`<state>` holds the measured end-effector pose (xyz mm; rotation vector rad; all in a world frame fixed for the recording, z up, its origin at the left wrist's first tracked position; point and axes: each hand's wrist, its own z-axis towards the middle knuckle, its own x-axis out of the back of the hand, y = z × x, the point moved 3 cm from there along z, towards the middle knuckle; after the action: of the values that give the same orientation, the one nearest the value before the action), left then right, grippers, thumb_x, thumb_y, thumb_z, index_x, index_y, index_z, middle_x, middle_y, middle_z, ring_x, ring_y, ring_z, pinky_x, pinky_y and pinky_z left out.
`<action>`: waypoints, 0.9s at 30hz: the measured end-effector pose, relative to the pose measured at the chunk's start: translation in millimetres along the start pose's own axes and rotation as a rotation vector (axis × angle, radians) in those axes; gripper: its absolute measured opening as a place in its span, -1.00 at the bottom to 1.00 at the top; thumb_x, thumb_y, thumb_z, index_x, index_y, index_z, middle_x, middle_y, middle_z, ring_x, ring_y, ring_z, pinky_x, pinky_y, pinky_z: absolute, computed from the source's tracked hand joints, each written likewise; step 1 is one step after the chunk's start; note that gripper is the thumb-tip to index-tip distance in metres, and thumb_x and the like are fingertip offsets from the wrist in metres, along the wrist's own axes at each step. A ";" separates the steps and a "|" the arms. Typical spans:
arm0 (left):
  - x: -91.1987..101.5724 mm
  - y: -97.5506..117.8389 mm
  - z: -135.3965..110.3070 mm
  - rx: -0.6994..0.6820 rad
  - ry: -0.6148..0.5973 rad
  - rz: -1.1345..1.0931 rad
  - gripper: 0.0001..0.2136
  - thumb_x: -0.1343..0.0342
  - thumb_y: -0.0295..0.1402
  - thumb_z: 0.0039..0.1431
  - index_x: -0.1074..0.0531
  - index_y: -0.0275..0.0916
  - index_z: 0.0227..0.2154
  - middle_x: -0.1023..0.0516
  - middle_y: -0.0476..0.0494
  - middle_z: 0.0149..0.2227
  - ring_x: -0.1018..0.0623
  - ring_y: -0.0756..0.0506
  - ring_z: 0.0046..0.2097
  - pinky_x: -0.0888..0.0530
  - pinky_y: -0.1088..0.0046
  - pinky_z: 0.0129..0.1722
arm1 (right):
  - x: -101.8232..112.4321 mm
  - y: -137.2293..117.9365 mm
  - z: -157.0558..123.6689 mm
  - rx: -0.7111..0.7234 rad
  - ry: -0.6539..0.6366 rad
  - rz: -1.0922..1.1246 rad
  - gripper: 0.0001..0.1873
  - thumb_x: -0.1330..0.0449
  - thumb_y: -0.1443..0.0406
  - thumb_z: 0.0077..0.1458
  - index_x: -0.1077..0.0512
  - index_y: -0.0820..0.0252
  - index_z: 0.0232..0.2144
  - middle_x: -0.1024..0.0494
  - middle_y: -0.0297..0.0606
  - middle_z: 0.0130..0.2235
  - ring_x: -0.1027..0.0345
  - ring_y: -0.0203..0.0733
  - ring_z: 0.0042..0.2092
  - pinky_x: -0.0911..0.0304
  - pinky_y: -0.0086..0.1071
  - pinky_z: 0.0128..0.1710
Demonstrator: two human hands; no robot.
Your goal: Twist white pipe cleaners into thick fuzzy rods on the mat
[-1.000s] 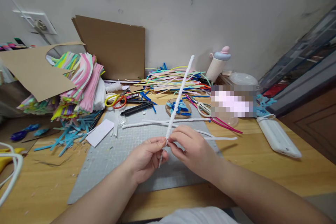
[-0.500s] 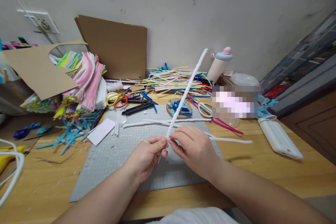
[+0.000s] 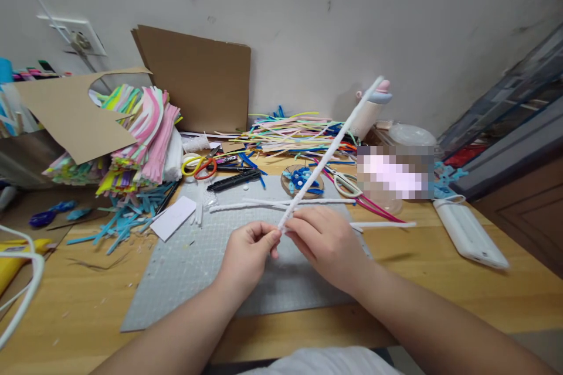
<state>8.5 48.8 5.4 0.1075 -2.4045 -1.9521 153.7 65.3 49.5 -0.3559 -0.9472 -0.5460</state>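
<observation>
A long white pipe cleaner (image 3: 333, 145), thick and fuzzy, slants up to the right from my fingertips. My left hand (image 3: 250, 253) pinches its lower end between thumb and forefinger. Right beside that, my right hand (image 3: 328, 246) has its fingers closed on the same end. More white pipe cleaners (image 3: 233, 206) lie behind my hands on the grey cutting mat (image 3: 176, 281). A round wooden disc with blue pipe-cleaner shapes (image 3: 302, 180) rests at the mat's far edge, partly behind the held stem.
Bundled pastel pipe cleaners (image 3: 152, 135) are heaped at left, with loose ones (image 3: 290, 135) along the wall. Scissors (image 3: 200, 166), a black pen (image 3: 233, 180) and a white card (image 3: 173, 218) lie nearer. A white power bank-like device (image 3: 470, 234) sits at right.
The held pipe cleaner has tilted further to the right, its tip now in front of the bottle. Both hands keep their hold, and the left has turned slightly. The view has shifted a little.
</observation>
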 end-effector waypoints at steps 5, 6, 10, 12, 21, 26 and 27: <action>4.3 8.0 -2.9 -0.133 0.084 0.257 -0.87 -0.09 -0.31 0.01 -0.44 -0.25 -0.53 -0.38 0.05 -0.66 -0.37 0.01 -0.56 -0.25 0.51 -0.51 | 12.7 1.8 -2.2 0.146 -0.058 -0.094 -0.79 0.01 0.33 0.21 -0.44 0.14 -0.32 -0.47 -0.24 -0.41 -0.16 -0.21 -0.40 0.03 -0.29 -0.42; 4.8 10.0 -4.0 -0.197 0.091 0.341 -0.86 -0.08 -0.31 0.03 -0.44 -0.24 -0.53 -0.39 0.03 -0.64 -0.38 0.00 -0.54 -0.25 0.50 -0.49 | 16.3 0.8 -1.3 0.194 -0.060 -0.125 -0.79 0.01 0.34 0.21 -0.44 0.13 -0.31 -0.47 -0.25 -0.41 -0.15 -0.21 -0.41 0.06 -0.29 -0.44; 3.5 16.3 -10.6 -0.498 0.066 0.597 -0.86 -0.03 -0.36 0.12 -0.44 -0.22 -0.49 -0.46 -0.03 -0.52 -0.42 -0.03 -0.42 -0.28 0.48 -0.38 | 30.7 -2.7 13.2 0.314 -0.102 -0.223 -0.79 0.01 0.34 0.20 -0.43 0.13 -0.34 -0.47 -0.27 -0.40 -0.15 -0.20 -0.38 0.06 -0.26 -0.43; 2.9 17.0 -13.2 -0.580 0.055 0.654 -0.86 0.00 -0.40 0.14 -0.42 -0.21 -0.47 -0.47 -0.05 -0.47 -0.43 -0.04 -0.38 -0.29 0.47 -0.36 | 36.1 -3.9 25.2 0.347 -0.148 -0.241 -0.81 -0.02 0.36 0.18 -0.43 0.14 -0.37 -0.45 -0.27 -0.39 -0.16 -0.18 -0.35 0.02 -0.25 -0.39; -1.4 13.5 -21.9 -0.728 -0.019 0.805 -0.81 0.11 -0.42 0.21 -0.40 -0.24 -0.39 -0.47 -0.14 -0.39 -0.44 -0.06 -0.31 -0.32 0.43 -0.30 | 24.8 -3.5 64.7 0.295 -0.393 -0.173 -0.78 -0.25 0.51 -0.13 -0.44 0.10 -0.62 -0.39 -0.31 -0.41 -0.24 -0.15 -0.18 0.04 -0.09 0.00; -3.0 11.1 -28.6 -0.913 0.016 0.806 -0.84 0.08 -0.48 0.18 -0.41 -0.23 -0.36 -0.49 -0.15 -0.37 -0.44 -0.07 -0.31 -0.34 0.42 -0.30 | 15.8 -6.2 76.0 0.170 -0.744 -0.145 -0.80 -0.31 0.45 -0.17 -0.49 0.04 -0.67 -0.40 -0.31 -0.49 -0.29 -0.17 -0.32 0.01 0.00 -0.03; -2.4 12.2 -29.5 -0.926 0.028 0.779 -0.85 0.07 -0.49 0.17 -0.41 -0.23 -0.38 -0.49 -0.13 -0.38 -0.44 -0.06 -0.32 -0.34 0.42 -0.32 | 19.3 -9.0 77.4 0.175 -0.727 -0.145 -0.80 -0.29 0.45 -0.17 -0.49 0.05 -0.66 -0.40 -0.31 -0.47 -0.29 -0.16 -0.30 0.02 0.02 -0.02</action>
<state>12.9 22.7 23.4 -0.6895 -1.0120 -2.2797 105.9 92.3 108.1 -0.3329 -1.7216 -0.4632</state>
